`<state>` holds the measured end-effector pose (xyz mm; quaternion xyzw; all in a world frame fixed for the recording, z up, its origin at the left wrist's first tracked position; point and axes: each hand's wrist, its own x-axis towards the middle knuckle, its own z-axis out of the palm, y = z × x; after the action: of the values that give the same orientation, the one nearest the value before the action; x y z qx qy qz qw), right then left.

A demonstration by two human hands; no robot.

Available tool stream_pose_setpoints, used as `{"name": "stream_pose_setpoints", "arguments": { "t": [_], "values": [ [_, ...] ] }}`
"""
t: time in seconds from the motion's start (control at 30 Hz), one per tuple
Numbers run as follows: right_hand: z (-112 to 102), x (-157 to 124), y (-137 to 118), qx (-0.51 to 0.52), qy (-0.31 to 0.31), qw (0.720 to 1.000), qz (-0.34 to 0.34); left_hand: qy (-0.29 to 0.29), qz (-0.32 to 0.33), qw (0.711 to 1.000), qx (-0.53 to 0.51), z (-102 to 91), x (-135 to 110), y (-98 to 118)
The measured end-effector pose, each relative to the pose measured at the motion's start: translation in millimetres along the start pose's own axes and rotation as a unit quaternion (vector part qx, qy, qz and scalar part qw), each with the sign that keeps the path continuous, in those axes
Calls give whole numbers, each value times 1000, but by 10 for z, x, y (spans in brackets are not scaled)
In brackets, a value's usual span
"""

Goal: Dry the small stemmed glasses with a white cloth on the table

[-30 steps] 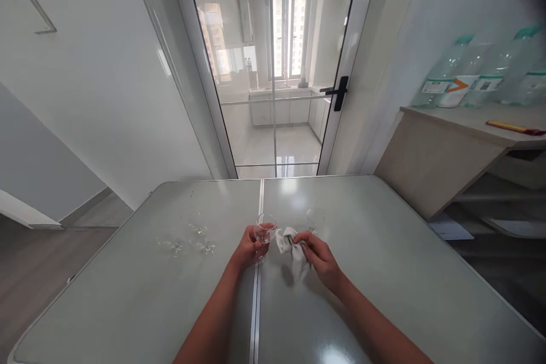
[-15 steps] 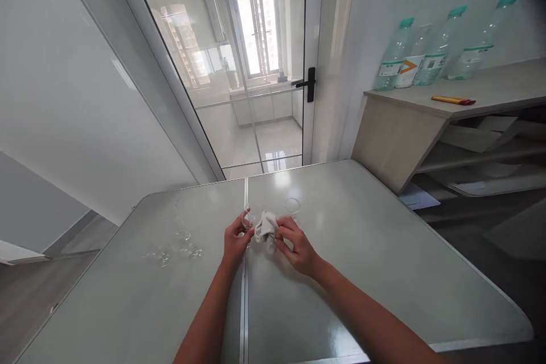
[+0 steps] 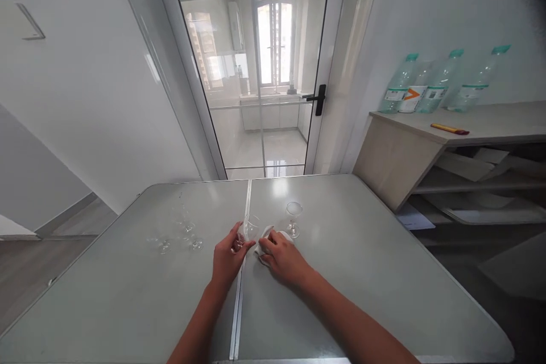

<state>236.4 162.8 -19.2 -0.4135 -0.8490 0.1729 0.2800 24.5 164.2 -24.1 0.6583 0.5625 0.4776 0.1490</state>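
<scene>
My left hand (image 3: 231,248) is closed around a clear stemmed glass (image 3: 252,227), held tilted over the table's middle seam. Beside it, my right hand (image 3: 281,254) grips a crumpled light grey cloth (image 3: 267,234), lower and a little to the right of the glass. Another stemmed glass (image 3: 294,218) stands upright just beyond my right hand. On the left half of the table are several more clear glasses (image 3: 187,227); their outlines are faint, and I cannot tell how each one lies.
The grey-green table (image 3: 350,296) meets a glass door with a black handle (image 3: 321,100). To the right, a wooden shelf unit (image 3: 396,159) carries several plastic bottles (image 3: 435,96) and a yellow-red packet (image 3: 449,128). Papers lie on its lower shelves.
My right hand has come down with the cloth, away from the glass, and its fingers have bunched over it. The glass in my left hand has shifted slightly. The view has tilted.
</scene>
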Motion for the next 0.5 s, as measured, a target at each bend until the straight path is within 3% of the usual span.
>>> {"name": "stream_pose_setpoints", "arguments": {
  "t": [0.13,0.3,0.5],
  "values": [
    [-77,3,39,24,8,999,-25,-17,20,999,35,7,-162,-34],
    [-245,10,45,58,67,993,-79,-16,37,998,49,-15,-343,-94],
    [-167,-25,0,-2,-62,997,-34,58,17,998,27,20,-363,-158]
  ]
}}
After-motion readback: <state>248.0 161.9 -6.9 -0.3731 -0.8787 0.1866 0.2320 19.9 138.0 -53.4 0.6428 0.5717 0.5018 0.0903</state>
